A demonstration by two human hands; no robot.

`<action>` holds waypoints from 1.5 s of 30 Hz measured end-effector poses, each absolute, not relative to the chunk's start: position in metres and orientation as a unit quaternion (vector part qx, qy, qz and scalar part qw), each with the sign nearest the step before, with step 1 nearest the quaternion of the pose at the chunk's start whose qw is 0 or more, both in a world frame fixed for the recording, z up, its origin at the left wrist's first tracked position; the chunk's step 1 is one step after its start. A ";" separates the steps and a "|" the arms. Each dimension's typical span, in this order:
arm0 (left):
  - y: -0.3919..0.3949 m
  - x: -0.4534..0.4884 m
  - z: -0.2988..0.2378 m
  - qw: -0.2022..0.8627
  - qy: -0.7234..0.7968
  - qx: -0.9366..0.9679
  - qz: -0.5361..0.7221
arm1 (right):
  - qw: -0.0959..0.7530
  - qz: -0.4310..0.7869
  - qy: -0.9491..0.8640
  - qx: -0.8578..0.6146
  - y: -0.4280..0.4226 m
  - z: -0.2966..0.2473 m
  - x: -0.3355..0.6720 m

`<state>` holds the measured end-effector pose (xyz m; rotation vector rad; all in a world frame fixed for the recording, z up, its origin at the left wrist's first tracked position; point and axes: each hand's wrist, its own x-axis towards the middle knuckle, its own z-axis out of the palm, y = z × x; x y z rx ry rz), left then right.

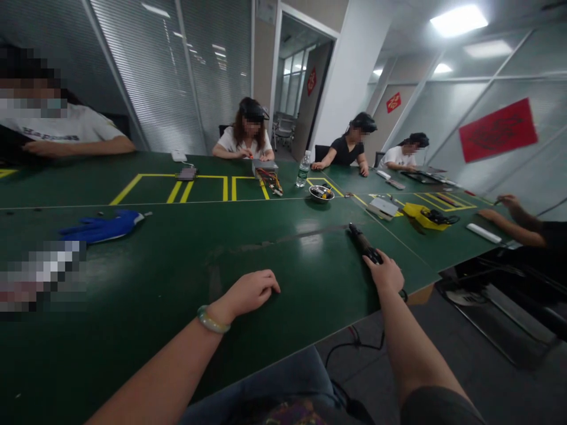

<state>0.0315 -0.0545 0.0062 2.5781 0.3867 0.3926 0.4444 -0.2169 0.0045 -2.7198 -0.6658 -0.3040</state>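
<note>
My left hand [251,292] rests on the green tabletop, its fingers loosely curled together with nothing seen in them. A pale green and amber bangle [212,320] circles that wrist. To the right, my right hand [386,273] is closed around the near end of a black electric screwdriver [362,241]. The tool lies low along the table, its narrow tip pointing away from me. Part of a dark cord shows by my right wrist. My palm hides the tool's rear end.
A blue glove [104,226] lies at left. Beyond my hands are a metal bowl [321,195] of small items, a water bottle [303,169], a silver box with wires [264,169], a white-grey box [383,208] and a yellow item [420,215]. Several people sit around the table.
</note>
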 end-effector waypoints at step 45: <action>-0.053 0.039 -0.002 0.032 0.245 0.933 0.262 | 0.169 0.069 -0.633 -0.752 -0.188 0.023 0.280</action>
